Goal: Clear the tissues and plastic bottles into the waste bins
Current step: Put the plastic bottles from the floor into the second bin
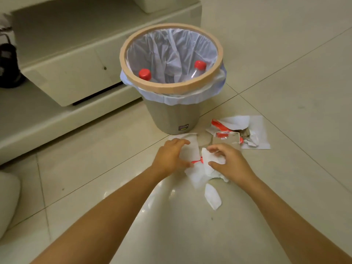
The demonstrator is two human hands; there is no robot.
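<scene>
Two plastic bottles with red caps, one at the left (145,74) and one at the right (199,66), were seen standing inside the waste bin (172,113), which was lined with a pale bag (171,52) folded over its tan rim. The bin was set on the tiled floor (285,73), just beside a low white cabinet (76,73).

In front of the bin, a crumpled tissue (198,174) lay on the floor between both hands. The right hand (228,162) was curled around the tissue's upper part, fingers and thumb pinched on it. The left hand (171,157) was spread with fingers released, resting over a flat white sheet (190,149), its thumb near a thin red strip (197,161) at the tissue's edge; whether anything was grasped by it could not be told. A small torn tissue piece (213,197) lay just nearer the person. To the right, a heap of white paper and red-and-clear packaging (238,132) was left on the floor.
</scene>
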